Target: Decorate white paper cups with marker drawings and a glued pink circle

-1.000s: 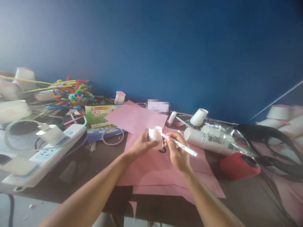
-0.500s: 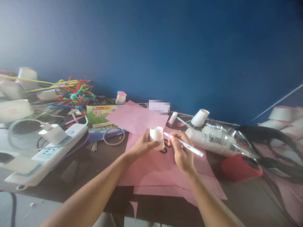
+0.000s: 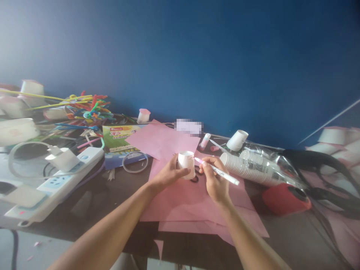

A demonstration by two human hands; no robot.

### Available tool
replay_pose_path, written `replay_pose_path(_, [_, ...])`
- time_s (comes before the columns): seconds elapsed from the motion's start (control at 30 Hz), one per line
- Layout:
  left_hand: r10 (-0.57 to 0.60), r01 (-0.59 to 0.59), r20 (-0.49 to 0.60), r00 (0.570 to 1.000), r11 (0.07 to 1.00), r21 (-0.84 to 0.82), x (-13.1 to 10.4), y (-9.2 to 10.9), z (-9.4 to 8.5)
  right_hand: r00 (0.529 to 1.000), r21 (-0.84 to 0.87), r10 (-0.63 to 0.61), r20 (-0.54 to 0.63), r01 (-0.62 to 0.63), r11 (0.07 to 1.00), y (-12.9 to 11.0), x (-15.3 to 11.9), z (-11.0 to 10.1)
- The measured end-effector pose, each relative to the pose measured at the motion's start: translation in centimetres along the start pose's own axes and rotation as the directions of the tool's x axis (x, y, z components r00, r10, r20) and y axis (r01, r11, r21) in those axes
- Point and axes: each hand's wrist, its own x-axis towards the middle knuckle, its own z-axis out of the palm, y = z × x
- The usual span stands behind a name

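A white paper cup (image 3: 185,160), upside down, is gripped by my left hand (image 3: 172,172), the thumb across its front. Faint pink lines show near the top of the cup's right side. My right hand (image 3: 216,180) is closed around a white marker (image 3: 227,176) lettered "Acrylic". Its pink tip end points left, right beside the cup; I cannot tell whether it touches. Under both hands lie pink paper sheets (image 3: 180,206). The black loops of what look like scissor handles (image 3: 195,179) peek out behind the cup.
Stacked paper cups (image 3: 239,165) in clear plastic lie to the right, near a red roll (image 3: 285,200) and a lone cup (image 3: 237,140). Leftward are a power strip (image 3: 64,176), a colourful paper pack (image 3: 118,138) and pipe cleaners (image 3: 92,108). A blue wall (image 3: 197,67) closes the back.
The marker and my right hand have shifted very slightly left. My left hand keeps its hold on the cup, and the pink line on it looks a little clearer.
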Motion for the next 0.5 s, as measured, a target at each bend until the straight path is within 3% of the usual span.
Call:
replay_pose_path(0.33, [0.007, -0.007, 0.006, 1.000, 1.000, 0.017, -0.10, 0.26, 0.10, 0.999, 0.045, -0.010, 0.052, 0.007, 0.999, -0.09, -0.21, 0.06])
replay_pose_path(0.5, [0.020, -0.018, -0.032, 0.999, 0.997, 0.081, 0.04, -0.14, -0.22, 0.995, 0.142, 0.015, -0.102, 0.000, 0.990, 0.42, -0.12, 0.23])
